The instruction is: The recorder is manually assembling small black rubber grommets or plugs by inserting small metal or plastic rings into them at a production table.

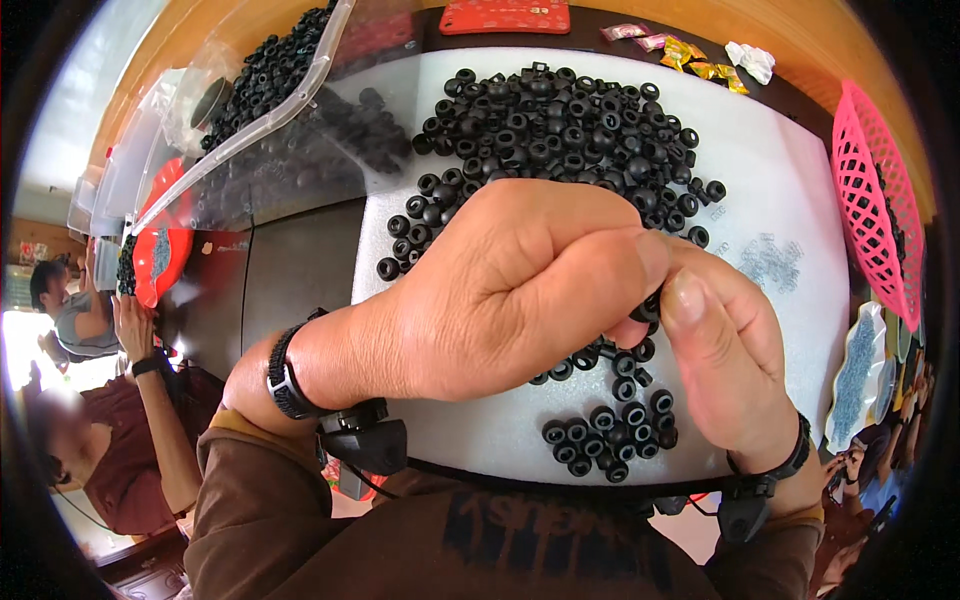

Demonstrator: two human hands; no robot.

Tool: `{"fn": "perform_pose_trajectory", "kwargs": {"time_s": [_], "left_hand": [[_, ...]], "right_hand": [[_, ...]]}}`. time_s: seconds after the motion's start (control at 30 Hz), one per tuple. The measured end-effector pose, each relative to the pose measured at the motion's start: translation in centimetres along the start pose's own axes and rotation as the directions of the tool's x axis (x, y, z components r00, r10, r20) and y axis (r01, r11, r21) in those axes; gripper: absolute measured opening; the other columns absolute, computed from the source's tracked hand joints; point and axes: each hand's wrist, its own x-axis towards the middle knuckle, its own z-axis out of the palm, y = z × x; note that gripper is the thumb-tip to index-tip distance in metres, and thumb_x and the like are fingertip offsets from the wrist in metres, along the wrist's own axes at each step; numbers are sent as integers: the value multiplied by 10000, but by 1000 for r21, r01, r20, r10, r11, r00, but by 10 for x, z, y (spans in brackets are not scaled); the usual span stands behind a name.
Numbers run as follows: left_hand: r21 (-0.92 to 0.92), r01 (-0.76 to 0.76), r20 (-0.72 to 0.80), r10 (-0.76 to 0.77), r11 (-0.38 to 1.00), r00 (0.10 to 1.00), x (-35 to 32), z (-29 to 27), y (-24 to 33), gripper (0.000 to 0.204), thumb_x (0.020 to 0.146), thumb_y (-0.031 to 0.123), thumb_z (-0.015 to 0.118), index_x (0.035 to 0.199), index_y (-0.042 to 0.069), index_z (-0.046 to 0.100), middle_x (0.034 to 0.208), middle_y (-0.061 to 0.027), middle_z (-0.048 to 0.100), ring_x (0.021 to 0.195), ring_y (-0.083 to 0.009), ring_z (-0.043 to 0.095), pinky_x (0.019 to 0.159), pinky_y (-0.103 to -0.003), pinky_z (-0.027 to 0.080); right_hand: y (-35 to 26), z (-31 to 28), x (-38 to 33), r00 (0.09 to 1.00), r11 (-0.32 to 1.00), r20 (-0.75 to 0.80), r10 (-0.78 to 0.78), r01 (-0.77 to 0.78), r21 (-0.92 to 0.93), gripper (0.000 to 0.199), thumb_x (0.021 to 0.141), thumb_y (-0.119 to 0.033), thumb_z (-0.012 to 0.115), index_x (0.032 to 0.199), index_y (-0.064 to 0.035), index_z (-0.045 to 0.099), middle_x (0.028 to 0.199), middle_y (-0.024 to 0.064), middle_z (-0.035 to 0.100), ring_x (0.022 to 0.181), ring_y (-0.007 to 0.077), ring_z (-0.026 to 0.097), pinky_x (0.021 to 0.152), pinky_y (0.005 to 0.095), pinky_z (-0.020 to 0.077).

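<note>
Both my hands meet over a white foam pad [805, 190]. My left hand [500, 295] is curled shut, its thumb and forefinger touching my right fingertips. My right hand [735, 350] is closed in a pinch, its thumb tip bent inward. Between them shows part of a small black round rubber-like piece [648, 308], mostly hidden by the fingers. Past my left hand spreads a big heap of similar black pieces [540, 125]. A smaller cluster of black ring-ended pieces [610, 437] lies near the pad's front edge. Small clear rings [772, 262] are scattered beyond my right hand.
At the far left leans a clear plastic bin [330, 60] full of black pieces. A pink mesh basket [868, 200] and a white scalloped dish [840, 415] of clear rings stand right. Wrapped sweets [680, 52] lie at the back. Left, a co-worker's hand [133, 328] is beside a red dish [180, 245].
</note>
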Motion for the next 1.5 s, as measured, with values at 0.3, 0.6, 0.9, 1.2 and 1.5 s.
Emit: {"fn": "perform_pose_trajectory", "kwargs": {"time_s": [0.3, 0.6, 0.9, 1.2, 1.5], "left_hand": [[-22, 96, -11, -96, 995, 995, 0, 3, 5, 328, 889, 277, 484, 680, 25, 463, 618, 24, 373, 604, -75, 341, 524, -268, 295], [734, -509, 225, 546, 450, 807, 10, -12, -19, 492, 788, 526, 576, 657, 63, 472, 568, -46, 441, 490, -252, 422, 507, -356, 326], [831, -547, 408, 559, 100, 722, 12, -7, -13, 328, 647, 297, 701, 632, 74, 461, 578, -63, 414, 480, -245, 425, 529, -356, 354], [310, -129, -162, 186, 942, 969, -6, 3, -18, 518, 858, 490, 499, 668, 11, 453, 659, -78, 478, 645, -167, 421, 580, -305, 320], [143, -140, -187, 166, 980, 968, -7, -2, -22, 379, 834, 350, 513, 667, 11, 486, 671, -75, 523, 653, -159, 452, 604, -287, 346]], "right_hand": [[2, -2, -1, 1000, 998, -10, -17, 17, 57, 477, 970, -369, 391, 1116, 61, 538, 958, 74, 562, 815, 120, 470, 746, 266, 378], [0, -7, -2, 998, 985, -37, 43, -36, 170, 417, 965, -325, 429, 1079, 62, 537, 908, 69, 553, 838, 132, 498, 792, 289, 398], [9, -13, 7, 934, 879, 45, -355, 350, -323, 212, 947, -151, 437, 907, 29, 539, 780, 97, 469, 723, 229, 490, 665, 323, 403], [15, 4, 10, 850, 858, -118, -514, 508, -76, 279, 918, -199, 468, 769, 28, 533, 746, 220, 549, 726, 424, 527, 631, 462, 407], [14, -2, 8, 837, 832, -54, -544, 530, -166, 240, 943, -188, 463, 829, 18, 511, 748, 173, 503, 706, 354, 491, 637, 393, 404]]}}
